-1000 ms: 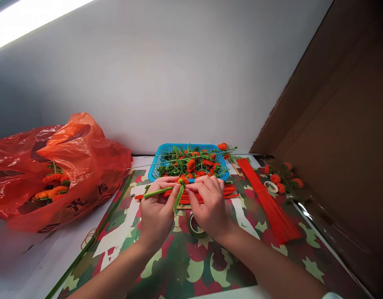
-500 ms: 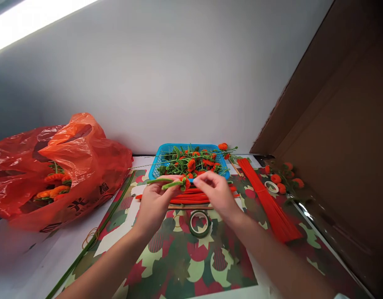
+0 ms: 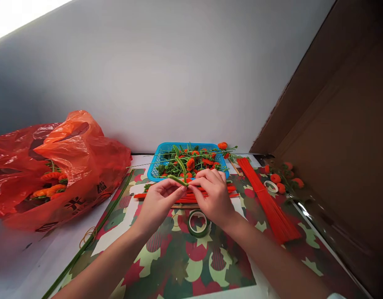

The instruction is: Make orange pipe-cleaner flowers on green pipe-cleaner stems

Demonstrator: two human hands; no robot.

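Observation:
A small pipe-cleaner flower with fuzzy green strips (image 3: 181,165) is held over the front of the blue basket. One strip sticks up and another points left. Fingertips of my left hand (image 3: 160,201) are closed in a pinch on its base. From the other side, my right hand (image 3: 212,198) pinches the same spot, thumb and forefinger meeting the left fingertips. Its orange head is mostly hidden by the fingers. Beneath the hands lie red pipe cleaners (image 3: 191,199) and a roll of dark green tape (image 3: 198,223).
Behind the hands stands a blue basket (image 3: 152,170) of orange flowers and green stems. A red plastic bag (image 3: 94,166) with flowers is at left, beside long green stems (image 3: 107,220). On the right are a red pipe-cleaner bundle (image 3: 266,199), a white ring (image 3: 271,186) and cardboard (image 3: 331,145).
My right hand has moved left and closed onto the flower beside my left fingertips. The green strips, which pointed left, are turned, one now upward. The orange head is less visible.

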